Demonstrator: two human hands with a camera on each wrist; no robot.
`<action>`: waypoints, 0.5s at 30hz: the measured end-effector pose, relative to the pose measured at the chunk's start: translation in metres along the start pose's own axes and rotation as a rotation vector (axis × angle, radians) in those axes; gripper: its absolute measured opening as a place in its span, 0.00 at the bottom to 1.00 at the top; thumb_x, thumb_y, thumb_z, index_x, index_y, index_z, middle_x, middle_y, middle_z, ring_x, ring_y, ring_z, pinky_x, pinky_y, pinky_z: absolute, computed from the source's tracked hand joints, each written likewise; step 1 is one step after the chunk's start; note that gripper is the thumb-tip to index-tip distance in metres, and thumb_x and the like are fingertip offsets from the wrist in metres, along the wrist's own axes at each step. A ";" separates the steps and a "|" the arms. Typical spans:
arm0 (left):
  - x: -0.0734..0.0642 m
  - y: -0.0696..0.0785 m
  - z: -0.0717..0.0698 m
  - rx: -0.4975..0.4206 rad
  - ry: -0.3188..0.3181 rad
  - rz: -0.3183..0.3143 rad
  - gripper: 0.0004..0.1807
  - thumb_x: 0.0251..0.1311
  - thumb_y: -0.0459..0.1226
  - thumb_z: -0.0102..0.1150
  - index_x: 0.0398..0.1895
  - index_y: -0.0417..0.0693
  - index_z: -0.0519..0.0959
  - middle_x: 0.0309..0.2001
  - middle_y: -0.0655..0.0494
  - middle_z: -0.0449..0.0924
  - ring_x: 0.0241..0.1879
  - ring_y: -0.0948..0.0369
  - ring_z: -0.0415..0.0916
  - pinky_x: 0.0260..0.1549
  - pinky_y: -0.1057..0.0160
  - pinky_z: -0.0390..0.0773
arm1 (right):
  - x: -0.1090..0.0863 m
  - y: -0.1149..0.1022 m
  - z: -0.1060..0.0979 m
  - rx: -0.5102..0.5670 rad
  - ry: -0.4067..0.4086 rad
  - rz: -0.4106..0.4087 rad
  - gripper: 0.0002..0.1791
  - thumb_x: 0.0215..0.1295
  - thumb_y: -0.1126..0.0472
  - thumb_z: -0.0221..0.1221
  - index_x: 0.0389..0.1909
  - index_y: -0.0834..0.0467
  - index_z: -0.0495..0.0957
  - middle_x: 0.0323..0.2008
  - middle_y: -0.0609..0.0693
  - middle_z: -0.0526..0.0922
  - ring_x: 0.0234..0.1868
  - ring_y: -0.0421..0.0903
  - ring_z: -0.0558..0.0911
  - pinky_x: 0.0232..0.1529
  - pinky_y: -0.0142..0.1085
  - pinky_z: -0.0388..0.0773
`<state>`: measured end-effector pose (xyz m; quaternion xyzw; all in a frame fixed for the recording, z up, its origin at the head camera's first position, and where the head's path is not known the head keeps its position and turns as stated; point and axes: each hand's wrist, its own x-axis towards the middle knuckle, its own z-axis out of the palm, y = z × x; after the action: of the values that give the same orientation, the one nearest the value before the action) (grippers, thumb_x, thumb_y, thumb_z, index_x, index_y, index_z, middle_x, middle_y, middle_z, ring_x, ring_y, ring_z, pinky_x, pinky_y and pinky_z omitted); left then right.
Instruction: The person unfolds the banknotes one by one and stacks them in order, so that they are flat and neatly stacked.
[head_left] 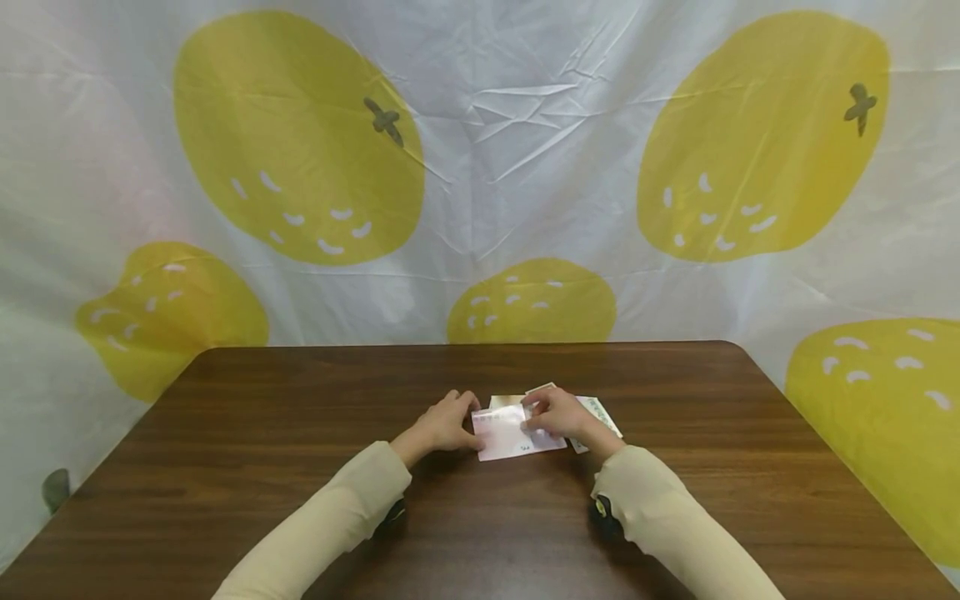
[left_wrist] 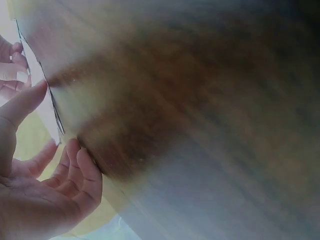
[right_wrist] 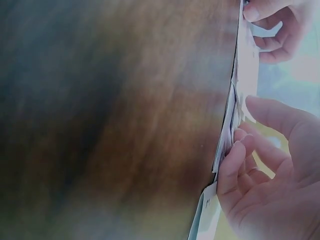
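The left hand [head_left: 446, 423] has its thumb and forefinger spread apart at the left end of a pinkish banknote-like slip [head_left: 502, 435], touching it rather than clenching it; in the left wrist view the other fingers bend loosely beside it. The right hand [head_left: 562, 414] reaches over the slip's right part, its thumb and forefinger parted and its remaining fingers softly bent; no firm pinch shows. The pinkish slip lies between the hands, in front of and partly over other papers.

Just behind it, a tan-edged slip [head_left: 507, 401] peeks out, and a small pale corner [head_left: 542, 387] shows past the right hand. A green-printed slip [head_left: 600, 415] slants out at the right, partly under the right wrist. Cream sleeves [head_left: 315, 517] cover both forearms, with a dark wrist device [head_left: 603, 512] at the right cuff.

The step in hand seems to be straightening or positioning the pinkish slip; the next move probably calls for steadying the left end while the right fingers separate thin layers without creasing them.

Beneath everything is a brown wood-grain table [head_left: 285, 425]; beyond hangs a wrinkled white lemon-print cloth [head_left: 472, 208].
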<state>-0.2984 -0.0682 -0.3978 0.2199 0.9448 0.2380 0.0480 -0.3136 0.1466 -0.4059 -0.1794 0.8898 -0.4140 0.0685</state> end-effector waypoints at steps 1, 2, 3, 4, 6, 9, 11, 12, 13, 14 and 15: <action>0.000 0.000 0.000 -0.006 0.000 0.002 0.27 0.38 0.43 0.69 0.42 0.45 0.69 0.36 0.51 0.65 0.32 0.53 0.69 0.28 0.56 0.69 | 0.000 0.000 0.001 0.000 0.004 0.007 0.17 0.48 0.69 0.62 0.41 0.69 0.74 0.21 0.49 0.73 0.12 0.37 0.66 0.13 0.27 0.64; 0.001 -0.001 0.001 -0.012 -0.001 0.004 0.28 0.38 0.43 0.70 0.42 0.46 0.68 0.35 0.51 0.65 0.32 0.53 0.69 0.28 0.56 0.69 | 0.000 0.000 0.001 0.006 0.009 0.018 0.16 0.48 0.69 0.62 0.40 0.69 0.74 0.21 0.49 0.73 0.12 0.37 0.66 0.13 0.27 0.64; 0.001 -0.001 0.001 -0.017 0.000 0.008 0.28 0.38 0.43 0.70 0.42 0.46 0.67 0.35 0.51 0.65 0.32 0.54 0.68 0.28 0.56 0.69 | 0.000 0.000 0.001 0.011 0.014 0.029 0.16 0.48 0.68 0.62 0.40 0.68 0.74 0.21 0.49 0.73 0.12 0.37 0.66 0.13 0.27 0.63; 0.001 -0.001 0.001 -0.020 0.000 0.008 0.28 0.38 0.43 0.70 0.43 0.46 0.67 0.35 0.52 0.65 0.33 0.54 0.68 0.28 0.56 0.69 | 0.000 0.000 0.001 0.020 0.019 0.039 0.15 0.48 0.68 0.62 0.39 0.68 0.74 0.21 0.49 0.73 0.12 0.37 0.66 0.13 0.28 0.63; 0.002 -0.001 0.002 -0.027 0.003 0.014 0.29 0.38 0.43 0.70 0.43 0.46 0.66 0.35 0.52 0.65 0.33 0.54 0.68 0.28 0.56 0.68 | 0.001 0.000 0.002 0.038 0.028 0.051 0.13 0.49 0.68 0.61 0.37 0.68 0.75 0.21 0.48 0.73 0.13 0.38 0.66 0.14 0.28 0.63; 0.003 -0.002 0.003 -0.036 0.018 0.027 0.29 0.38 0.41 0.70 0.42 0.45 0.65 0.35 0.51 0.66 0.33 0.55 0.68 0.29 0.56 0.68 | 0.001 0.001 0.002 0.052 0.060 0.053 0.09 0.49 0.68 0.60 0.33 0.67 0.76 0.21 0.48 0.72 0.16 0.38 0.66 0.16 0.29 0.64; 0.004 -0.002 0.004 -0.040 0.033 0.036 0.28 0.37 0.40 0.71 0.40 0.45 0.65 0.35 0.52 0.67 0.34 0.55 0.68 0.29 0.57 0.68 | 0.002 0.002 0.003 0.053 0.082 0.049 0.06 0.49 0.68 0.60 0.30 0.66 0.76 0.20 0.47 0.72 0.18 0.39 0.67 0.18 0.29 0.64; 0.004 -0.002 0.005 -0.043 0.040 0.041 0.28 0.37 0.39 0.70 0.40 0.45 0.65 0.35 0.52 0.67 0.33 0.55 0.68 0.30 0.57 0.68 | 0.002 0.003 0.003 0.054 0.093 0.047 0.06 0.49 0.68 0.60 0.29 0.66 0.76 0.20 0.47 0.72 0.19 0.39 0.67 0.19 0.30 0.65; 0.005 -0.002 0.005 -0.043 0.047 0.047 0.27 0.38 0.38 0.70 0.39 0.44 0.65 0.35 0.52 0.68 0.33 0.56 0.67 0.30 0.58 0.68 | 0.002 0.003 0.003 0.057 0.102 0.047 0.05 0.49 0.68 0.60 0.28 0.65 0.76 0.20 0.47 0.72 0.20 0.40 0.68 0.20 0.30 0.65; 0.005 -0.002 0.005 -0.046 0.055 0.054 0.26 0.38 0.37 0.70 0.38 0.44 0.65 0.34 0.52 0.68 0.32 0.56 0.67 0.30 0.59 0.68 | 0.002 0.004 0.003 0.063 0.104 0.044 0.05 0.49 0.68 0.60 0.28 0.65 0.76 0.20 0.47 0.72 0.20 0.40 0.68 0.21 0.31 0.66; 0.005 -0.002 0.006 -0.051 0.063 0.060 0.25 0.39 0.36 0.69 0.38 0.44 0.65 0.33 0.52 0.68 0.31 0.57 0.67 0.30 0.59 0.67 | 0.002 0.003 0.003 0.081 0.105 0.049 0.05 0.49 0.68 0.60 0.28 0.65 0.76 0.20 0.47 0.72 0.20 0.40 0.68 0.21 0.31 0.66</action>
<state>-0.3030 -0.0650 -0.4038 0.2393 0.9325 0.2700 0.0163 -0.3155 0.1460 -0.4103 -0.1325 0.8789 -0.4565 0.0391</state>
